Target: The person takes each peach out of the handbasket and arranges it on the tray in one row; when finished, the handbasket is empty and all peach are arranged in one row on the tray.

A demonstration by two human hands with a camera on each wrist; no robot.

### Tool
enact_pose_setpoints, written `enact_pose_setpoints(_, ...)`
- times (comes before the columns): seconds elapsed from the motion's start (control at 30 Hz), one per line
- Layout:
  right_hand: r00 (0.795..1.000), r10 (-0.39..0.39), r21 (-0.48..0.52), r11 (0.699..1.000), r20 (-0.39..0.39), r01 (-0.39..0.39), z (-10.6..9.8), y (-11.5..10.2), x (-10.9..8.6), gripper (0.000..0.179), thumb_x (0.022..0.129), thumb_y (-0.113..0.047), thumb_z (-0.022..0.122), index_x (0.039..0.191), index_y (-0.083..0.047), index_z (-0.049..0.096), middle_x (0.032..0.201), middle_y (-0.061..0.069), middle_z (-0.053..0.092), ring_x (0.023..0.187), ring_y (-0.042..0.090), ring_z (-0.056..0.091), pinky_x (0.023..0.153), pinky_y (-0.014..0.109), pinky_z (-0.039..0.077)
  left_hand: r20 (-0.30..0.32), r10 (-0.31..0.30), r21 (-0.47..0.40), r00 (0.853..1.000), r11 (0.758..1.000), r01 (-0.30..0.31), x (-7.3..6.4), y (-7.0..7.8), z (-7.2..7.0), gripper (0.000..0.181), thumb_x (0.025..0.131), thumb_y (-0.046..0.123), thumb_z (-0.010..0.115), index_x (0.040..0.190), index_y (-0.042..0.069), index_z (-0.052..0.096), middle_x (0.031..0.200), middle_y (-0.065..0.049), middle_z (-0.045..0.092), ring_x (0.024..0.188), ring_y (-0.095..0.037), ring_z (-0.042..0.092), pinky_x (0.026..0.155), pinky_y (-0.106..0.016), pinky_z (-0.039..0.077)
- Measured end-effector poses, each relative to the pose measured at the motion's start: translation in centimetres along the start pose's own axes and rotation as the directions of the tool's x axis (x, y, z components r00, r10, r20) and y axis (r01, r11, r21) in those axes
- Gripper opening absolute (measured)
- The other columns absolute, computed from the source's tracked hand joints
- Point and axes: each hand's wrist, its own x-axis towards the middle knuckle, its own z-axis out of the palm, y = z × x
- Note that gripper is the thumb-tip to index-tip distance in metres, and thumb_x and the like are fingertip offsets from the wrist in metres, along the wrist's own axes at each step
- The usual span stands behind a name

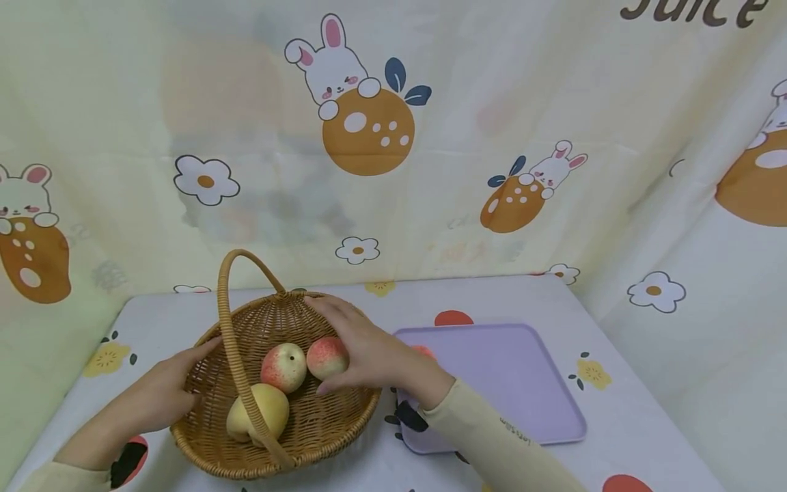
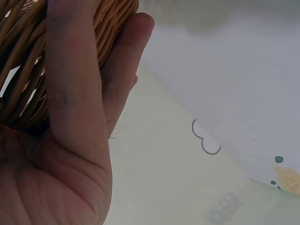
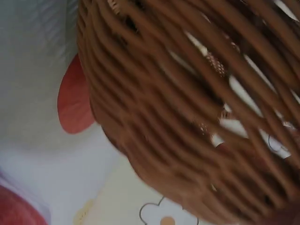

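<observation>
A brown wicker basket (image 1: 332, 424) with a tall hoop handle stands tilted at the left of the table. My left hand (image 1: 161, 393) grips its left rim; in the left wrist view the fingers (image 2: 77, 84) lie along the outer wickerwork. On the right side my right hand (image 1: 375, 352) holds the rim, thumb inside and fingers reaching over toward the back. Two red-and-cream peaches, one in the middle (image 1: 283, 367) and one by the right thumb (image 1: 326, 357), lie inside with a yellow fruit (image 1: 273, 406). The right wrist view is filled by the basket's wickerwork (image 3: 178, 108).
A pale purple tray (image 1: 504, 383) lies flat to the right of the basket, partly behind the right forearm. A pinkish-red rounded thing (image 1: 425, 352) shows at its left edge, mostly hidden by the wrist. A printed curtain (image 1: 430, 205) hangs behind the table.
</observation>
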Motion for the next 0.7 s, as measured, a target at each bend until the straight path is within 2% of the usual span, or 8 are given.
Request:
enact_pose_setpoints(0.1,0.998,0.046,-0.099,0.994,0.044,-0.041,0.8,-0.3,0.5,0.128,0.069,-0.042,0.092,0.163,-0.034,0.006,0.167,0.001,0.016,0.146,0.021,0.031,0.108,0.046,0.041,-0.002,-0.003,-0.002,1.000,1.000,0.003,0.0,0.0,0.0,0.090,0.073,-0.013,0.064,0.156,-0.007,0.029,0.147,-0.042,0.036,0.132,-0.059,0.038,0.088,-0.055,0.051)
enact_pose_setpoints(0.2,0.990,0.111,-0.213,0.973,0.084,-0.091,1.3,-0.6,1.0,0.126,0.070,-0.042,0.092,0.164,-0.030,0.009,0.166,0.005,0.021,0.144,0.024,0.036,0.106,0.046,0.043,-0.002,-0.004,-0.005,1.000,1.000,0.004,-0.1,0.1,0.0,0.089,0.074,-0.013,0.064,0.155,-0.007,0.029,0.148,-0.042,0.035,0.133,-0.058,0.037,0.090,-0.057,0.050)
enact_pose_setpoints(0.37,0.959,0.233,-0.424,0.894,0.162,-0.146,2.1,-1.0,1.5,0.111,0.073,-0.037,0.091,0.162,-0.021,0.026,0.159,0.005,0.036,0.139,0.023,0.045,0.104,0.041,0.046,-0.004,0.001,-0.002,1.000,1.000,-0.001,-0.1,0.2,-0.1,0.088,0.074,-0.014,0.063,0.155,-0.007,0.029,0.148,-0.042,0.035,0.133,-0.058,0.037,0.089,-0.055,0.050)
enact_pose_setpoints(0.47,0.945,0.272,-0.492,0.857,0.182,-0.151,2.6,-1.2,1.6,0.100,0.072,-0.030,0.092,0.156,-0.021,0.039,0.153,0.003,0.045,0.133,0.023,0.050,0.104,0.038,0.046,-0.010,0.013,0.000,1.000,1.000,-0.013,-0.1,0.3,0.0,0.088,0.073,-0.014,0.063,0.155,-0.007,0.030,0.147,-0.041,0.036,0.133,-0.058,0.037,0.089,-0.056,0.050)
enact_pose_setpoints(0.5,0.946,0.269,-0.505,0.850,0.178,-0.147,2.7,-1.2,1.6,0.096,0.072,-0.028,0.092,0.154,-0.021,0.043,0.150,0.003,0.047,0.131,0.023,0.052,0.103,0.038,0.046,-0.012,0.016,-0.001,1.000,1.000,-0.016,-0.1,0.3,0.0,0.088,0.073,-0.014,0.063,0.155,-0.007,0.030,0.147,-0.041,0.036,0.133,-0.058,0.037,0.090,-0.056,0.049)
enact_pose_setpoints(0.6,0.959,0.245,-0.534,0.835,0.145,-0.132,3.1,-1.1,1.6,0.069,0.085,-0.022,0.082,0.146,-0.022,0.052,0.143,0.005,0.053,0.124,0.025,0.057,0.100,0.040,0.049,-0.014,0.017,-0.003,1.000,1.000,-0.017,-0.1,0.3,0.0,0.088,0.073,-0.014,0.064,0.155,-0.007,0.030,0.147,-0.041,0.036,0.133,-0.058,0.037,0.092,-0.060,0.048)
enact_pose_setpoints(0.7,0.969,0.217,-0.570,0.814,0.118,-0.113,3.3,-1.0,1.6,0.052,0.092,-0.023,0.073,0.142,-0.023,0.056,0.139,0.006,0.057,0.118,0.026,0.061,0.095,0.041,0.051,-0.014,0.013,-0.001,1.000,1.000,-0.013,-0.2,0.3,0.1,0.088,0.074,-0.014,0.064,0.155,-0.007,0.030,0.147,-0.041,0.036,0.133,-0.059,0.036,0.091,-0.059,0.049)
